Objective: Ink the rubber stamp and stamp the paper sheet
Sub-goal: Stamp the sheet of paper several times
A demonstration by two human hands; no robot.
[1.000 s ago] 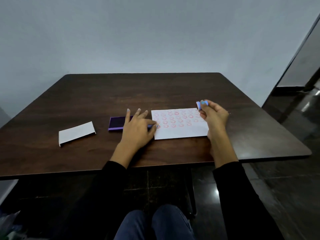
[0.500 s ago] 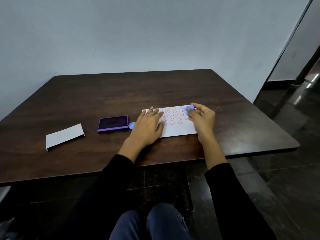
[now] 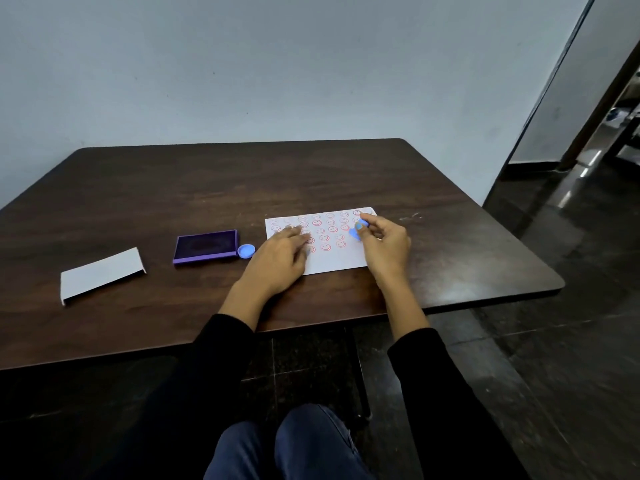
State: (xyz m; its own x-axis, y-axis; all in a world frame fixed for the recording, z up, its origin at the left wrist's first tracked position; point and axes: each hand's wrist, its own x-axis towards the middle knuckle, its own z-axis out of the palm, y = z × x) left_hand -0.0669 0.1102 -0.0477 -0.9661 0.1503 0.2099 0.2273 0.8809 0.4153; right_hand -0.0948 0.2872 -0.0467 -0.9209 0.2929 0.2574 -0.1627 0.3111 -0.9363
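A white paper sheet [image 3: 332,258] lies on the dark wooden table [image 3: 242,188], covered with several red smiley prints. My right hand [image 3: 384,245] pinches a small blue rubber stamp [image 3: 358,229] and holds it down on the sheet's right part. My left hand [image 3: 280,258] rests flat on the sheet's left side, fingers spread. A purple ink pad [image 3: 206,249] sits open to the left of the sheet. A round blue cap [image 3: 246,251] lies between the pad and my left hand.
A white folded card or lid [image 3: 102,273] lies at the table's left. The table's front edge runs just under my wrists. A dark tiled floor and a doorway lie to the right.
My right hand has brought the stamp down and leftward from above the sheet's far right corner onto the paper. My left hand slid from the ink pad onto the sheet, uncovering the blue cap.
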